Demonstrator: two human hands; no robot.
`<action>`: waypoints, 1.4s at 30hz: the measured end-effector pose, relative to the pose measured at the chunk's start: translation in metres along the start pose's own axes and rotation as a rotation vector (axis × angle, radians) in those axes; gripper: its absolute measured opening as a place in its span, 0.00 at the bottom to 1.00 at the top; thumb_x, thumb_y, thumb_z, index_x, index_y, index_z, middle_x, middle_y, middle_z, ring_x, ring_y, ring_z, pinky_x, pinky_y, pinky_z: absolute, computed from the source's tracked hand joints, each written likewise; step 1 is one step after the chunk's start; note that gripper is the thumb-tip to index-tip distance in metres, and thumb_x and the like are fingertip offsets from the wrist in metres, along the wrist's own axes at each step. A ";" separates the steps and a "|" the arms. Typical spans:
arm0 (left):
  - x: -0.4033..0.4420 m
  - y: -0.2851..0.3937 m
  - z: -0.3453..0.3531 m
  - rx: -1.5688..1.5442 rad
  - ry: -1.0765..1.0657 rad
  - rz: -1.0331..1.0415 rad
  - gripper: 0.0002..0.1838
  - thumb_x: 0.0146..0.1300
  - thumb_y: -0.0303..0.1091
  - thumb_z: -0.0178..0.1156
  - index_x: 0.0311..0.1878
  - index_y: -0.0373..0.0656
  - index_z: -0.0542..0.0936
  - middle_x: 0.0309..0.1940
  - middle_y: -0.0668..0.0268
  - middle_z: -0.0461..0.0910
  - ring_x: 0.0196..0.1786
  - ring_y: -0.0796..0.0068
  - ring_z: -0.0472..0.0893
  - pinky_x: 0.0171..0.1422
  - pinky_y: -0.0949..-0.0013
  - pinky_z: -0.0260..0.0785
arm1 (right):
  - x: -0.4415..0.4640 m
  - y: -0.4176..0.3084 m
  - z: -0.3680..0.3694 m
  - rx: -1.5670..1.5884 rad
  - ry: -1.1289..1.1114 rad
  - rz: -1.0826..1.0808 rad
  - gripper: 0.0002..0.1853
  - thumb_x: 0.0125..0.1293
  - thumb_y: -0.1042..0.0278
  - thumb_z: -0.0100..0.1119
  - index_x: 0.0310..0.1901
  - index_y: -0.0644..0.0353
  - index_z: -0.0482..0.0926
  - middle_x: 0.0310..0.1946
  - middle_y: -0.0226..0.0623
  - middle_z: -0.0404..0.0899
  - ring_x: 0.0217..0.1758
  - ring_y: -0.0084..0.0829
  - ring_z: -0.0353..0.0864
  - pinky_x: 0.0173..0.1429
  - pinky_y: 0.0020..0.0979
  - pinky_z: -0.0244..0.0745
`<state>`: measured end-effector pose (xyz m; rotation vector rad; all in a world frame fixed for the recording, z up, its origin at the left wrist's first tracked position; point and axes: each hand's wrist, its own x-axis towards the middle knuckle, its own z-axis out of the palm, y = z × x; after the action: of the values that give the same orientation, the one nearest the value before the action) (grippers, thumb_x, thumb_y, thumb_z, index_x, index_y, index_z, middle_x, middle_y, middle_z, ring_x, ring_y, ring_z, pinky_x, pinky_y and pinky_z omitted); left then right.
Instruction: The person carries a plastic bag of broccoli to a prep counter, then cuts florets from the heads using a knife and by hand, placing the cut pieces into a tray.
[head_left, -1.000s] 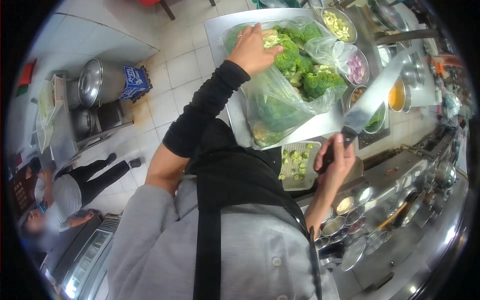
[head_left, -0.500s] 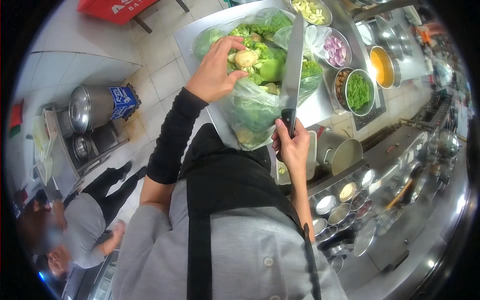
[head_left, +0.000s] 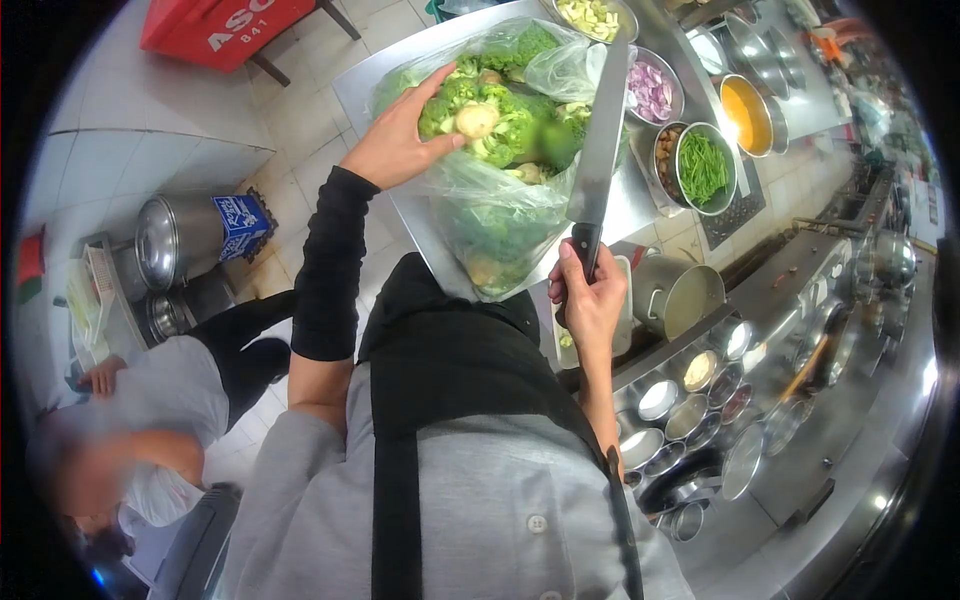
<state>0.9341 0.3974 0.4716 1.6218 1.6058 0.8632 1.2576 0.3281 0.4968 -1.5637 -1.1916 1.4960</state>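
Note:
My left hand (head_left: 402,138) cups the side of a broccoli head (head_left: 477,121), thumb and fingers spread around it. The broccoli's pale, round cut stalk faces up. More broccoli fills the open clear plastic bag (head_left: 500,225), which rests on a metal table (head_left: 352,92). In my right hand (head_left: 588,300), a large kitchen knife (head_left: 603,135) is gripped by its black handle. Its wide blade points away from me, above the bag's right side. A dark green patch among the broccoli is blurred.
Bowls of chopped purple onion (head_left: 652,92), cut green vegetable (head_left: 704,168) and pale pieces (head_left: 590,18) stand beyond the knife. A large pot (head_left: 680,295) and several seasoning bowls (head_left: 688,417) are at right. Another person (head_left: 165,400) is at lower left; a red box (head_left: 225,30) is upper left.
My left hand has shifted left and its fingers now lie along the broccoli's side. The knife tip has swung slightly right. The other person has moved nearer and bent over.

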 end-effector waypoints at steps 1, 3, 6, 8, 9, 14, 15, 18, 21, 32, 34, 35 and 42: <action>0.002 0.003 -0.006 -0.011 -0.045 -0.034 0.43 0.72 0.56 0.73 0.84 0.51 0.70 0.73 0.42 0.78 0.78 0.46 0.76 0.81 0.51 0.70 | -0.002 0.002 -0.001 0.014 0.021 -0.001 0.12 0.83 0.61 0.69 0.50 0.65 0.85 0.28 0.30 0.84 0.24 0.18 0.80 0.28 0.23 0.72; 0.006 0.004 -0.012 0.003 -0.048 -0.103 0.41 0.73 0.64 0.69 0.80 0.50 0.75 0.70 0.41 0.81 0.75 0.47 0.80 0.78 0.53 0.72 | -0.005 0.006 0.000 0.049 0.049 -0.004 0.12 0.83 0.62 0.69 0.51 0.64 0.86 0.28 0.30 0.84 0.24 0.18 0.80 0.28 0.23 0.72; 0.030 -0.003 0.006 0.050 0.035 -0.191 0.41 0.71 0.72 0.67 0.72 0.48 0.81 0.65 0.41 0.83 0.70 0.49 0.84 0.75 0.53 0.74 | -0.002 0.014 -0.005 0.052 0.033 -0.021 0.12 0.83 0.63 0.69 0.51 0.65 0.86 0.28 0.30 0.85 0.24 0.18 0.80 0.27 0.23 0.72; 0.042 -0.004 0.006 0.064 0.032 -0.235 0.40 0.69 0.73 0.69 0.67 0.48 0.84 0.65 0.43 0.84 0.67 0.49 0.85 0.73 0.53 0.75 | -0.003 0.014 -0.004 0.060 0.029 -0.010 0.12 0.83 0.63 0.69 0.51 0.65 0.86 0.28 0.30 0.85 0.23 0.18 0.80 0.27 0.24 0.72; 0.048 -0.001 0.000 0.117 -0.044 -0.304 0.39 0.69 0.75 0.69 0.64 0.49 0.84 0.61 0.54 0.87 0.63 0.56 0.85 0.69 0.54 0.76 | -0.004 0.014 -0.004 0.061 0.029 -0.003 0.12 0.83 0.63 0.69 0.51 0.65 0.86 0.28 0.30 0.85 0.23 0.18 0.80 0.27 0.24 0.72; 0.083 -0.020 0.000 0.222 -0.208 -0.053 0.37 0.72 0.72 0.68 0.63 0.45 0.86 0.60 0.56 0.87 0.63 0.57 0.86 0.70 0.53 0.76 | -0.002 0.019 -0.008 0.086 0.033 -0.007 0.12 0.83 0.63 0.69 0.50 0.66 0.86 0.27 0.31 0.84 0.23 0.18 0.80 0.27 0.24 0.72; 0.091 -0.025 0.002 0.233 -0.262 -0.002 0.36 0.73 0.71 0.68 0.62 0.45 0.87 0.61 0.57 0.87 0.63 0.57 0.86 0.70 0.53 0.76 | -0.001 0.019 -0.008 0.081 0.035 -0.007 0.12 0.83 0.63 0.69 0.50 0.66 0.86 0.27 0.31 0.84 0.23 0.18 0.79 0.27 0.24 0.72; 0.103 -0.030 0.000 0.148 -0.347 0.051 0.30 0.77 0.64 0.68 0.65 0.49 0.88 0.62 0.60 0.89 0.59 0.60 0.87 0.69 0.54 0.77 | -0.002 0.016 -0.007 0.064 0.038 -0.003 0.12 0.83 0.63 0.69 0.50 0.66 0.86 0.27 0.31 0.85 0.23 0.18 0.80 0.26 0.24 0.72; 0.100 -0.021 -0.006 0.085 -0.357 0.062 0.25 0.79 0.57 0.68 0.69 0.52 0.87 0.57 0.59 0.90 0.56 0.62 0.88 0.67 0.57 0.78 | -0.003 0.014 -0.007 0.080 0.032 0.009 0.12 0.83 0.63 0.69 0.51 0.66 0.86 0.27 0.31 0.85 0.23 0.18 0.80 0.27 0.24 0.72; -0.004 0.024 0.068 -0.183 0.466 -0.168 0.21 0.75 0.35 0.70 0.67 0.43 0.81 0.48 0.56 0.76 0.44 0.62 0.79 0.49 0.60 0.77 | -0.016 0.009 -0.019 -0.130 0.107 -0.053 0.16 0.82 0.67 0.69 0.63 0.66 0.83 0.39 0.39 0.89 0.36 0.27 0.88 0.42 0.31 0.84; -0.017 0.039 0.079 -0.141 0.492 -0.183 0.22 0.73 0.34 0.73 0.64 0.40 0.77 0.51 0.53 0.76 0.47 0.59 0.81 0.51 0.59 0.79 | -0.025 -0.003 -0.021 -0.335 0.133 -0.109 0.22 0.81 0.71 0.67 0.71 0.65 0.79 0.49 0.46 0.91 0.46 0.36 0.92 0.53 0.36 0.86; -0.020 0.049 0.077 -0.145 0.491 -0.198 0.22 0.73 0.34 0.73 0.65 0.40 0.77 0.52 0.53 0.76 0.48 0.58 0.82 0.51 0.59 0.79 | -0.030 -0.008 -0.021 -0.419 0.144 -0.142 0.25 0.80 0.73 0.66 0.75 0.64 0.77 0.53 0.50 0.91 0.52 0.40 0.93 0.59 0.37 0.86; -0.019 0.030 0.067 -0.257 0.518 -0.131 0.16 0.72 0.29 0.74 0.59 0.39 0.83 0.51 0.58 0.82 0.49 0.64 0.86 0.55 0.64 0.85 | -0.075 -0.045 -0.029 -0.704 0.002 -0.424 0.36 0.77 0.80 0.65 0.84 0.50 0.72 0.57 0.53 0.89 0.55 0.51 0.93 0.61 0.42 0.85</action>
<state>1.0062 0.3772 0.4609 1.1549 1.8230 1.4361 1.2834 0.2791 0.5710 -1.5721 -2.0401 0.8309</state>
